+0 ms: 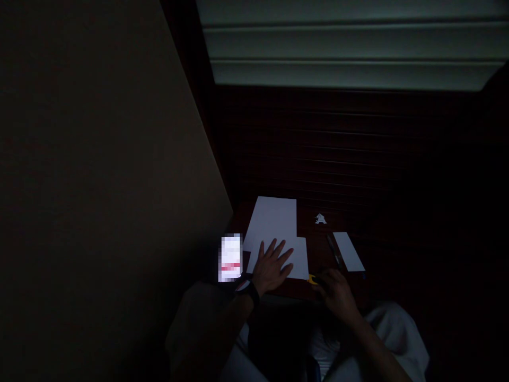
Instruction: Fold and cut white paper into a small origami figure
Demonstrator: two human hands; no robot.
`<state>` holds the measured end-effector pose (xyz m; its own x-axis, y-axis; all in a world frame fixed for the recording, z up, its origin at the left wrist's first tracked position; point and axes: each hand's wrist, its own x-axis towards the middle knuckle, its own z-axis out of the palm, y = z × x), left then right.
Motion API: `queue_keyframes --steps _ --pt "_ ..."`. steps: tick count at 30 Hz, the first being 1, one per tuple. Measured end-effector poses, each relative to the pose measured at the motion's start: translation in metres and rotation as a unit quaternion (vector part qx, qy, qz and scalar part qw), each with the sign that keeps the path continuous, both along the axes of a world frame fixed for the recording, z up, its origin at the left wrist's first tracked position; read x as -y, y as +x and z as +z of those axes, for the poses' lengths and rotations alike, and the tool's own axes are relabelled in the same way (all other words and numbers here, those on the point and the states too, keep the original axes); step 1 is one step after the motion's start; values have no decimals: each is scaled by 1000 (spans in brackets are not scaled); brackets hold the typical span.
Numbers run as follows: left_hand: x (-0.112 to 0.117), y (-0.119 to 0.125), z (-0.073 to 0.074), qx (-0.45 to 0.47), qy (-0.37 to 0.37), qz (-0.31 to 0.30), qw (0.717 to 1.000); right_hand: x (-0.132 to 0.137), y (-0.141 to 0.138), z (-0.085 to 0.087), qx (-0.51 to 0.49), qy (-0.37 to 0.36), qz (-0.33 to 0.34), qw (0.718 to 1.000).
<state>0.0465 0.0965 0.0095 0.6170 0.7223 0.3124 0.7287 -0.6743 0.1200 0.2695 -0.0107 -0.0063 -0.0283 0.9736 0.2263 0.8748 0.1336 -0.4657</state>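
My left hand [273,263] lies flat with fingers spread on a sheet of white paper [274,220] on a small dark wooden table [316,249]. A dark watch sits on that wrist. My right hand [335,291] rests at the table's near edge with fingers curled round a yellow-handled tool [313,279], only partly visible in the dim light. A smaller piece of paper [301,258] lies between the two hands.
A lit phone screen [230,258] glows at the table's left edge. A narrow paper strip [349,251], a dark pen [333,249] and a small crumpled scrap [320,218] lie to the right. A wall stands on the left and blinds behind.
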Motion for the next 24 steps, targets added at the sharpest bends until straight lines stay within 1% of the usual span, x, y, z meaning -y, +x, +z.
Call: queue_keyframes --steps 10,15,24 --pt "0 0 -1 -2 -7 -1 1000 1 -4 -1 3 0 5 1000" --pt "0 1 -2 1 -7 1 1000 0 -5 1 4 3 2 1000" --pt "-1 1 -3 -10 -4 1 1000 -3 -3 2 11 1 21 1000"
